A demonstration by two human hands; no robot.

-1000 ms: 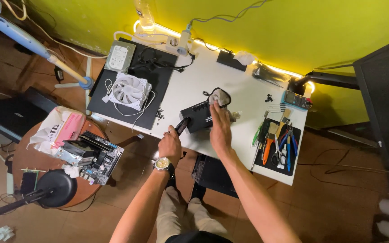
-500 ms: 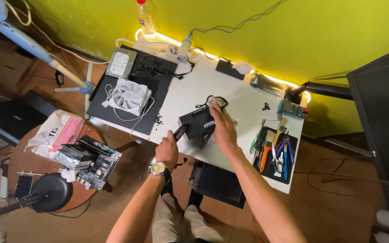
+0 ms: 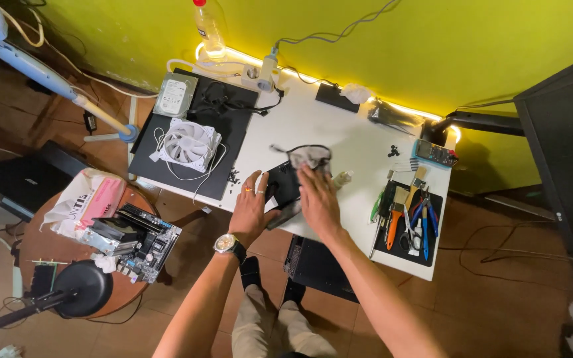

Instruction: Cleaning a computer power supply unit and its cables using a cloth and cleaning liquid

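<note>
Gripping a black device point(image 3: 284, 187) on the white table point(image 3: 339, 132), left hand point(image 3: 252, 211); right hand point(image 3: 318, 199) flat.

A glowing warm-white light strip point(image 3: 339, 83) along the yellow-green painted wall point(image 3: 432, 40) lights the white rectangular bench point(image 3: 339, 132) brightly, with glare beside it; the brown tiled floor point(image 3: 499, 292) lies dimmer; edges bend with wide-angle distortion; focus sharp.

The table point(image 3: 339, 132) is showing white, the wall point(image 3: 366, 40) yellow-green. The mat point(image 3: 180, 166) is appearing black beneath a white fan point(image 3: 189, 142). The cloth point(image 3: 310, 156) is showing grey, the component point(image 3: 284, 185) black.
</note>
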